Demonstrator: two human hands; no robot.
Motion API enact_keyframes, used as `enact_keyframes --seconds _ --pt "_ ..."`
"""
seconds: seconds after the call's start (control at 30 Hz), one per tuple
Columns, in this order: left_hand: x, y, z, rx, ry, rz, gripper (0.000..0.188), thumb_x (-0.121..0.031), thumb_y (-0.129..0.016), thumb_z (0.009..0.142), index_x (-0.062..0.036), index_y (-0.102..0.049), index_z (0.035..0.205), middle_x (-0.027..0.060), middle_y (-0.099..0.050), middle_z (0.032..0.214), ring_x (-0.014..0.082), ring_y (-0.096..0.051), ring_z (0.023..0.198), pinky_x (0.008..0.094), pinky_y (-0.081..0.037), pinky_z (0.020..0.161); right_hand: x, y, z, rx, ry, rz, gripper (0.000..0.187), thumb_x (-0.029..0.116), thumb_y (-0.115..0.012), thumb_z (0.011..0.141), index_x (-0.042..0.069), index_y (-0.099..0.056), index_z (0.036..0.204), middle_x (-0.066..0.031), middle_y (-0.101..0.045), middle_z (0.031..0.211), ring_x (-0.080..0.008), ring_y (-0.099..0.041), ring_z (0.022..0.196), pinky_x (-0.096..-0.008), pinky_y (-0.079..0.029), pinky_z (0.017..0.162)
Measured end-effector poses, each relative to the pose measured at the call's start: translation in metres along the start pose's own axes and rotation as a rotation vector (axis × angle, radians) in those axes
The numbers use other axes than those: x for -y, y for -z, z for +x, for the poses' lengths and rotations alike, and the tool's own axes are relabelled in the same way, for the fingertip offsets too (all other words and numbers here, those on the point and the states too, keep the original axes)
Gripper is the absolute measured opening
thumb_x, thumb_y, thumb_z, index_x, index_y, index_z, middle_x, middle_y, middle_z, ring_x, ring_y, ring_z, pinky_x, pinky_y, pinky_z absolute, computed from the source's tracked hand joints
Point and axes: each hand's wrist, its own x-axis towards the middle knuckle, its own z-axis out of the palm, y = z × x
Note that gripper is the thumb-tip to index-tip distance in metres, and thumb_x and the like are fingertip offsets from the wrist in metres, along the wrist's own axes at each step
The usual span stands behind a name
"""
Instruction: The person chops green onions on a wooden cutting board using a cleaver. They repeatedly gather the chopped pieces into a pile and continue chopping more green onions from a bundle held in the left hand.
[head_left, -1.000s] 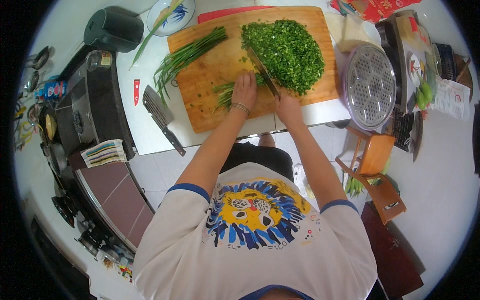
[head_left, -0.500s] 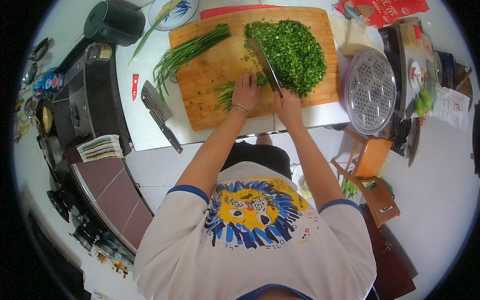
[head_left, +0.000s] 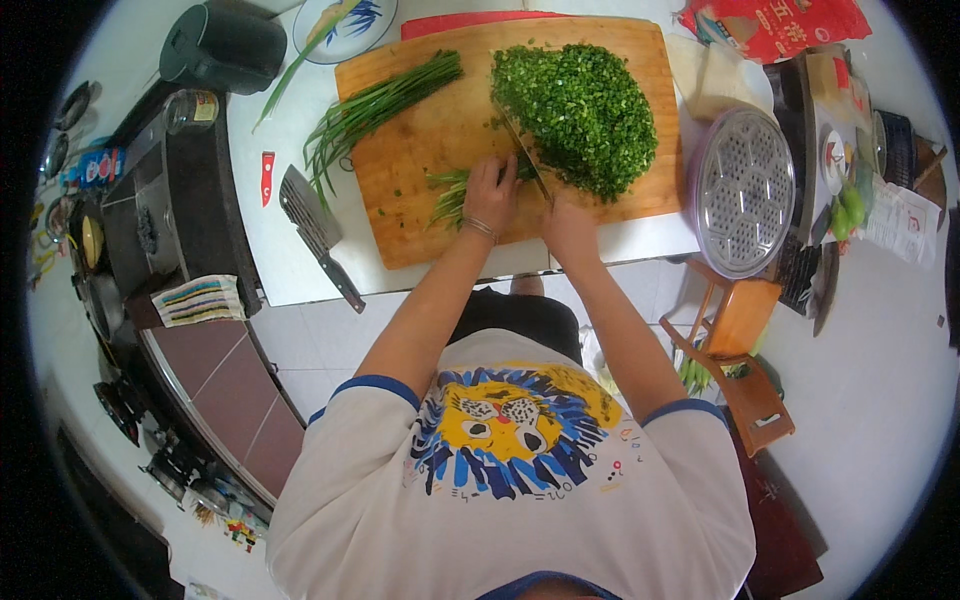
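Observation:
My left hand (head_left: 490, 190), a bracelet at its wrist, presses a short bunch of chives (head_left: 450, 196) onto the wooden cutting board (head_left: 392, 228), its fingers curled over the stalks. In my right hand (head_left: 572, 230) is the handle of a kitchen knife (head_left: 526, 155), its blade pointing away from me along the bunch's right end, close to my left fingers. Right of the blade spreads a large heap of finely chopped chives (head_left: 585, 115). Uncut chives (head_left: 395, 98) lie across the board's far left corner, their tips over its edge.
Left of the board, a cleaver (head_left: 318, 232) and a small red-handled peeler or knife (head_left: 267, 178) lie on the white table. A blue-patterned plate (head_left: 378, 35) stands at the far left. A round lidded container (head_left: 745, 195) sits right, at the table edge, above a wooden chair (head_left: 742, 315).
The knife's blade has tilted from showing its broad face to nearly edge-on, and my right hand has shifted slightly left and toward me. My left hand still holds the bunch down.

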Motion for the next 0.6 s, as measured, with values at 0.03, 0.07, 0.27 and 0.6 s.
enact_keyframes --seconds 0.03,0.07,0.27,0.6 --pt "0.002 -0.002 -0.001 -0.007 -0.008 -0.008 0.042 -0.005 -0.068 0.068 0.0031 -0.059 0.108 0.0156 -0.053 0.091 0.0322 -0.052 0.086 0.0415 -0.044 0.073 0.001 -0.003 0.004 -0.028 0.006 0.008 0.023 0.021 -0.050 0.088 0.001 -0.058 0.090 -0.0246 -0.061 0.071 -0.0400 -0.062 0.068 -0.0482 -0.049 0.061" --pt "0.003 -0.003 -0.001 -0.014 -0.016 -0.016 0.042 -0.004 -0.067 0.067 0.0030 -0.059 0.108 0.0158 -0.052 0.090 0.0323 -0.052 0.085 0.0416 -0.044 0.072 0.001 -0.006 0.008 -0.056 0.012 0.017 0.023 0.021 -0.050 0.088 0.001 -0.058 0.091 -0.0245 -0.061 0.070 -0.0399 -0.061 0.067 -0.0482 -0.049 0.060" --pt "0.003 -0.004 -0.006 -0.047 0.013 -0.081 0.041 -0.004 -0.066 0.074 -0.0016 -0.057 0.114 0.0176 -0.055 0.092 0.0340 -0.053 0.084 0.0433 -0.045 0.074 -0.011 0.001 0.014 -0.312 0.193 0.270 0.019 0.019 -0.052 0.087 0.001 -0.058 0.085 -0.0222 -0.060 0.064 -0.0404 -0.059 0.060 -0.0489 -0.047 0.056" --pt "0.004 0.002 -0.002 -0.067 0.026 -0.139 0.015 -0.003 -0.066 0.068 -0.0008 -0.055 0.078 0.0158 -0.055 0.089 0.0345 -0.054 0.085 0.0427 -0.045 0.072 0.007 0.010 -0.015 -0.148 0.093 0.114 0.017 0.019 -0.052 0.086 0.002 -0.056 0.084 -0.0216 -0.062 0.070 -0.0388 -0.061 0.066 -0.0480 -0.049 0.059"
